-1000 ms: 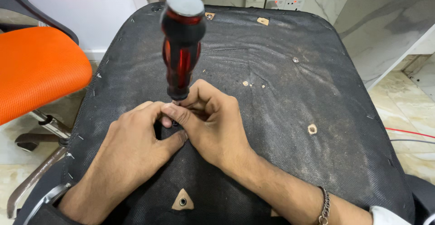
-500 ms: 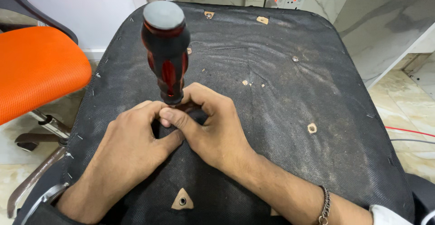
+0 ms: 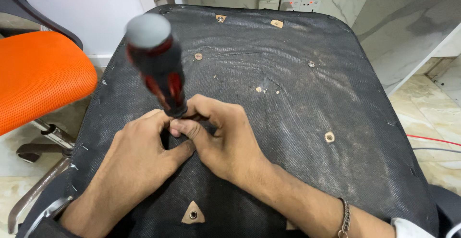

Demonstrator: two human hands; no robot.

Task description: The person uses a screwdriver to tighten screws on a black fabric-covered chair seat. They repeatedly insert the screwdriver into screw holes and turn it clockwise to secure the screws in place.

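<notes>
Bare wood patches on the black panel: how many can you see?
5: two along the far edge, one near the right side, a triangular one at the near edge, a sliver beside the right forearm. Hands may hide more.

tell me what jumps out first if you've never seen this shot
A red-and-black screwdriver stands tilted at centre left, its blurred handle towering over the left hand and right hand pinched together at its base. They work on the dusty black underside of a chair seat, with an orange chair at the left edge.

Left hand (image 3: 139,151) and right hand (image 3: 221,139) pinch an upright screwdriver (image 3: 158,65) on a seat underside (image 3: 297,103).
</notes>
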